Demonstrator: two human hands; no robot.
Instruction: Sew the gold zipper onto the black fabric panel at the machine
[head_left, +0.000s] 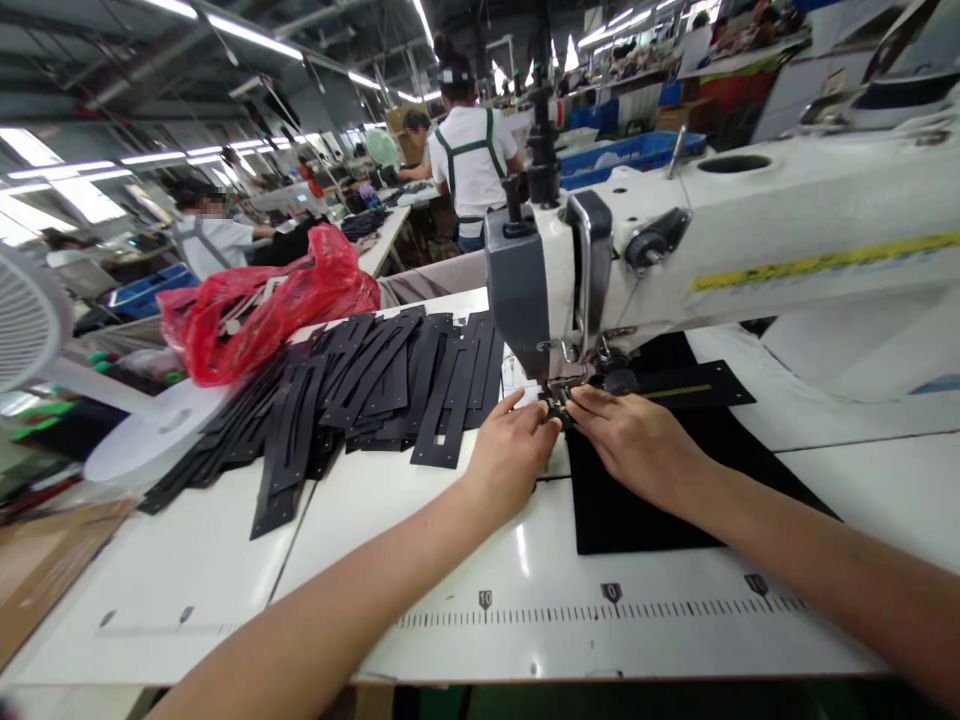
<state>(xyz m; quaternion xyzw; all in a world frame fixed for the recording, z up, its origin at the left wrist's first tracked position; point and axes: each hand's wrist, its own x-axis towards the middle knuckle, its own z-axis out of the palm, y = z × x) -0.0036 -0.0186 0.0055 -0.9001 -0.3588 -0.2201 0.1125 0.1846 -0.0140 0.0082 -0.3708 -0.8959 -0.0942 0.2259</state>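
My left hand (511, 450) and my right hand (634, 440) meet under the needle of a white sewing machine (750, 230). Both pinch a small black piece (556, 409) lying at the presser foot. The right hand rests on a black mat (637, 515) spread over the white table (465, 600). Left of the hands lies a spread heap of black cut strips (360, 390) with slots in them.
A red plastic bag (262, 305) sits behind the strips. A white fan (45, 340) stands at the left edge. A ruler scale (611, 605) runs along the table front. People work at tables further back, one in a white shirt (472, 160).
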